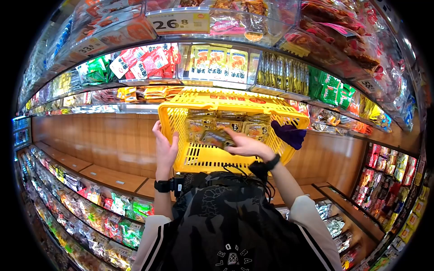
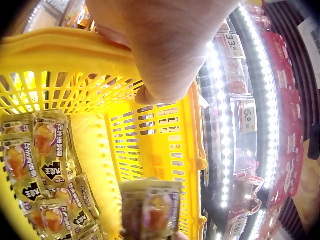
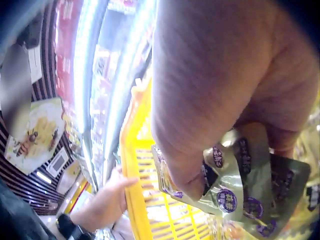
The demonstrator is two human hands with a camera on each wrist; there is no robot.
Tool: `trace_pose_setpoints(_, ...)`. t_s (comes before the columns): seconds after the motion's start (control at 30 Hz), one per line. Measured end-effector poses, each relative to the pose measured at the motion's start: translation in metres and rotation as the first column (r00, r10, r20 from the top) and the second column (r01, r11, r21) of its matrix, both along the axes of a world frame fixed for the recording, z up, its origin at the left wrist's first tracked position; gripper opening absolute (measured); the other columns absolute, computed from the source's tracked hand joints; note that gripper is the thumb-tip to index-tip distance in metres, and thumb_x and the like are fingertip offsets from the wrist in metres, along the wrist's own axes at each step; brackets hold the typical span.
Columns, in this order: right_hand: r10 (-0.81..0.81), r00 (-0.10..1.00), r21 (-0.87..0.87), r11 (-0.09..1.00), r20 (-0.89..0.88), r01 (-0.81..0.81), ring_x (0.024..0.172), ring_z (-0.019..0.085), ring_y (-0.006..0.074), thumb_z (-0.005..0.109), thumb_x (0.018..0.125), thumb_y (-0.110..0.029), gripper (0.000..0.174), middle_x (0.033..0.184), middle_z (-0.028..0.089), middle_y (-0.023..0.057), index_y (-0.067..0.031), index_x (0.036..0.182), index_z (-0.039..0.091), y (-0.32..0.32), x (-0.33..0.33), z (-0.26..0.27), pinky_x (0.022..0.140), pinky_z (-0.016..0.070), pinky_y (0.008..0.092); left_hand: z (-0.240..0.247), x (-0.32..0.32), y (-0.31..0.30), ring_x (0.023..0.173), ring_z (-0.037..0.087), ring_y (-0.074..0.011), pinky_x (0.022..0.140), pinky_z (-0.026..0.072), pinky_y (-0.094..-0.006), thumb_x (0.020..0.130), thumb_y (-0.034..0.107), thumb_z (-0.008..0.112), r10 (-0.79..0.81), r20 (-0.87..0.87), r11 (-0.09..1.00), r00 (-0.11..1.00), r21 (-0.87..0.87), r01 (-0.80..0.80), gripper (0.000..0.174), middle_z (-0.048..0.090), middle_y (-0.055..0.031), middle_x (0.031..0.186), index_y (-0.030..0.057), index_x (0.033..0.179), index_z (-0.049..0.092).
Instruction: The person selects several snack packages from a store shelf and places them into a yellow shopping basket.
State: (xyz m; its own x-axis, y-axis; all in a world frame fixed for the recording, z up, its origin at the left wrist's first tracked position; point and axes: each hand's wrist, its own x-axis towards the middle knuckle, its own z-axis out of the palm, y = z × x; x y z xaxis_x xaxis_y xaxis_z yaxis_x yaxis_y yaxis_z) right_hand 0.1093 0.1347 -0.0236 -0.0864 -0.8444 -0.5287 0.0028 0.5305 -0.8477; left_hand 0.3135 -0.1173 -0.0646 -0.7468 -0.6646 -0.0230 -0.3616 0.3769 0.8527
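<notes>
A yellow plastic shopping basket (image 1: 203,163) is tilted toward me against the shelf front. My left hand (image 1: 166,149) grips its left side, thumb over the rim. Inside the basket, gold snack packets (image 1: 253,128) stand in rows; the left wrist view shows packets (image 2: 47,150) printed with a purple band and an orange picture. My right hand (image 1: 249,145) is over the basket and pinches several loose gold packets (image 1: 217,138), fanned out between thumb and fingers in the right wrist view. A dark purple cloth-like thing (image 1: 289,134) hangs over the basket's right rim.
Shelves above hold bagged snacks, among them red packets (image 1: 147,62), yellow packets (image 1: 221,59) and green packets (image 1: 332,88). A price tag (image 1: 178,23) is fixed to the upper shelf. Below the basket run a wooden ledge (image 1: 113,174) and bins of wrapped snacks (image 1: 101,226).
</notes>
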Motion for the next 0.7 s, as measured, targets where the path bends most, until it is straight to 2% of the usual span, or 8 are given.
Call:
trace_pose_setpoints(0.07,-0.078,0.991,-0.168,0.984,-0.106,0.059,0.077,0.065,0.0165,0.068,0.095,-0.026,0.055,0.098,0.063,0.0121,0.0005,0.136,0.042,0.035,-0.015,0.013,0.066,0.054,0.0311,0.001,0.0,0.0,0.121,0.055,-0.04,0.101,0.0448,-0.0465,0.097,0.013,0.062,0.004,0.015,1.0,1.0,-0.007,-0.004,0.062,0.048,-0.0286,0.134,0.0007,0.145,0.024)
trace_pose_setpoints(0.2,-0.474,0.872,0.005,0.879,0.122,0.477,0.116,0.059,0.0167,0.077,0.088,-0.021,0.074,0.125,0.062,0.0097,0.0015,0.148,0.039,0.085,-0.044,0.087,0.105,0.0448,0.0331,-0.003,0.0,0.0,0.12,0.056,-0.0401,0.101,0.0446,-0.0465,0.096,0.013,0.062,0.014,0.01,0.999,1.0,-0.038,-0.013,0.061,0.049,-0.029,0.132,0.0007,0.144,0.025)
trace_pose_setpoints(0.33,-0.718,0.679,0.013,0.689,0.153,0.725,0.075,0.067,0.0143,0.073,0.084,-0.021,0.053,0.096,0.068,0.0062,-0.0004,0.128,0.051,0.115,-0.096,0.1,0.065,0.0584,0.0281,0.005,-0.002,0.0,0.119,0.056,-0.0399,0.101,0.0444,-0.046,0.096,0.012,0.063,0.026,-0.013,0.998,1.0,0.059,-0.025,0.06,0.05,-0.0289,0.13,0.0006,0.143,0.027)
trace_pose_setpoints(0.53,-0.958,0.283,-0.087,0.278,0.045,0.957,0.099,0.065,0.0142,0.065,0.094,-0.027,0.03,0.109,0.07,0.003,-0.0047,0.115,0.069,0.093,-0.186,0.088,0.087,0.057,0.0352,-0.003,0.0,0.0,0.121,0.054,-0.0395,0.102,0.0434,-0.0461,0.095,0.01,0.063,0.02,0.033,0.996,0.999,-0.085,-0.017,0.063,0.048,-0.0281,0.133,0.0007,0.145,0.026)
trace_pose_setpoints(0.57,-0.858,0.492,-0.076,0.486,0.147,0.87,0.104,0.065,0.016,0.065,0.094,-0.023,0.035,0.114,0.07,0.0045,-0.0038,0.124,0.065,0.09,-0.225,0.074,0.092,0.0548,0.0314,-0.007,0.001,-0.001,0.123,0.053,-0.0374,0.104,0.0419,-0.0448,0.096,0.011,0.062,0.023,0.04,0.996,0.999,-0.084,-0.02,0.064,0.047,-0.0273,0.135,-0.0001,0.146,0.025)
trace_pose_setpoints(0.6,-0.557,0.667,-0.422,0.825,-0.495,0.375,0.113,0.065,0.0192,0.066,0.094,-0.019,0.041,0.123,0.068,0.0073,-0.0051,0.132,0.061,0.104,-0.252,0.04,0.099,0.0515,0.0311,-0.009,0.001,-0.002,0.123,0.053,-0.0374,0.104,0.0419,-0.0448,0.096,0.011,0.062,0.012,0.041,0.998,0.999,-0.067,-0.009,0.064,0.047,-0.0273,0.135,-0.0001,0.146,0.025)
trace_pose_setpoints(0.67,-0.523,0.802,-0.405,0.692,0.289,0.598,0.131,0.053,0.0231,0.046,0.106,-0.024,0.041,0.143,0.056,0.0122,-0.0011,0.138,0.054,0.084,-0.283,0.027,0.116,0.0379,0.0397,-0.011,0.001,-0.004,0.127,0.05,-0.0343,0.107,0.0394,-0.0423,0.096,0.013,0.062,0.012,0.041,0.992,0.999,-0.129,-0.007,0.064,0.045,-0.026,0.138,-0.0018,0.146,0.024)
trace_pose_setpoints(0.7,-0.453,0.89,-0.571,0.744,-0.05,0.347,0.134,0.051,0.027,0.045,0.101,-0.009,0.042,0.143,0.054,0.017,0.005,0.141,0.048,0.091,-0.268,0.034,0.116,0.0349,0.0399,-0.012,0.0,-0.006,0.127,0.05,-0.0343,0.107,0.0394,-0.0423,0.096,0.013,0.062,0.008,0.034,0.993,0.999,-0.117,-0.004,0.064,0.045,-0.026,0.138,-0.0018,0.146,0.024)
